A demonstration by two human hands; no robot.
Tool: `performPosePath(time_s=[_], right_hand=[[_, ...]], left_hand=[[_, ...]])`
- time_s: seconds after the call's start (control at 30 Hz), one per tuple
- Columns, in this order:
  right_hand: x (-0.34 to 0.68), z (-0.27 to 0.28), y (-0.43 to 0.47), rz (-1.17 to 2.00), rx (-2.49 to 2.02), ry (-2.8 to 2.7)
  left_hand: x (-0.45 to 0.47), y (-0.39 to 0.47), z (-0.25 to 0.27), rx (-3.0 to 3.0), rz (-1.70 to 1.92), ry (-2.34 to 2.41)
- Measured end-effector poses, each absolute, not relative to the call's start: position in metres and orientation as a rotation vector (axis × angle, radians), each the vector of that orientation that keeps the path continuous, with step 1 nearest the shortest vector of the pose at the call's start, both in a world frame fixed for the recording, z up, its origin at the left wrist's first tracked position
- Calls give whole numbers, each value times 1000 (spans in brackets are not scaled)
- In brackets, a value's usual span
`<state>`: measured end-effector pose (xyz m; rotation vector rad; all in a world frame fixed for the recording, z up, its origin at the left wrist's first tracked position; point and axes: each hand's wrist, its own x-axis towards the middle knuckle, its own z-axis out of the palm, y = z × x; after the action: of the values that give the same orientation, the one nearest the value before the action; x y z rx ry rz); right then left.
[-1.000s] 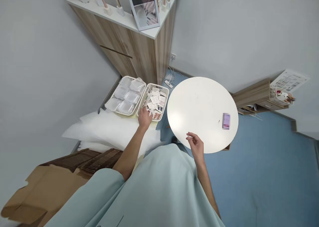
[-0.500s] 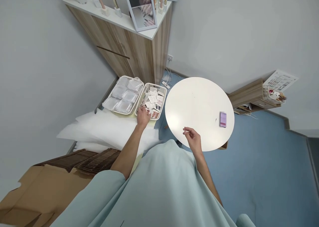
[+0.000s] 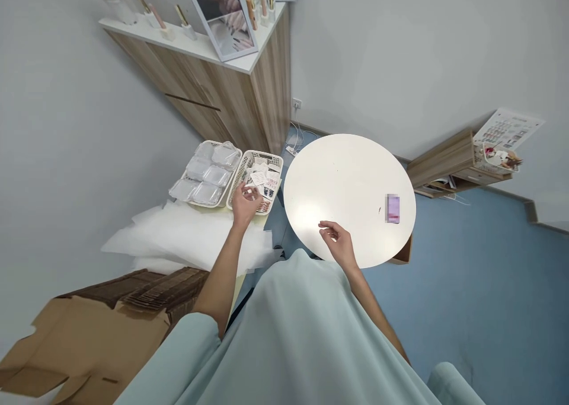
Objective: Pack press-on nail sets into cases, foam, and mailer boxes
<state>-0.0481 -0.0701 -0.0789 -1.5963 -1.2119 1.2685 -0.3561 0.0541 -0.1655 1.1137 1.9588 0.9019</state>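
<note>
My left hand hovers over the near left part of a white plastic basket. Its fingers are bent and apart, with nothing visible between them. Small white cards and packets fill that basket, some bearing dark or reddish-brown nail-shaped pieces. Above the near edge of a round white table is my right hand, its thumb and fingers apart and holding nothing I can see. On the table's right side lies a blurred purple rectangular object, with a tiny dark piece beside it.
A second basket with clear plastic packs adjoins on the left. White foam sheets and folded cardboard lie nearer. A wooden cabinet stands behind, a low shelf to the right. Cables run along the floor.
My left hand has lifted from the cards in the basket and its fingers have spread apart. My right hand has opened a little. The view has shifted slightly.
</note>
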Motion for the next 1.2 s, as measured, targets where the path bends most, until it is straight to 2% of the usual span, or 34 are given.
performPosePath(time_s=[0.1, 0.23, 0.4, 0.87, 1.2], right_hand=[[-42, -70, -65, 1236, -1532, -1294], [-33, -48, -55, 1100, -1426, -1479], [-21, -23, -45, 952, -1286, -1712], [-7, -25, -56, 766, -1245, -1927], [-5, -45, -69, 234, -1419, -2033]], left_hand=[[-317, 38, -134, 744, 1080, 1403], [-263, 7, -96, 620, 965, 951], [-222, -16, -72, 551, 841, 870], [-196, -27, -85, 315, 786, 632], [-191, -23, -71, 326, 840, 699]])
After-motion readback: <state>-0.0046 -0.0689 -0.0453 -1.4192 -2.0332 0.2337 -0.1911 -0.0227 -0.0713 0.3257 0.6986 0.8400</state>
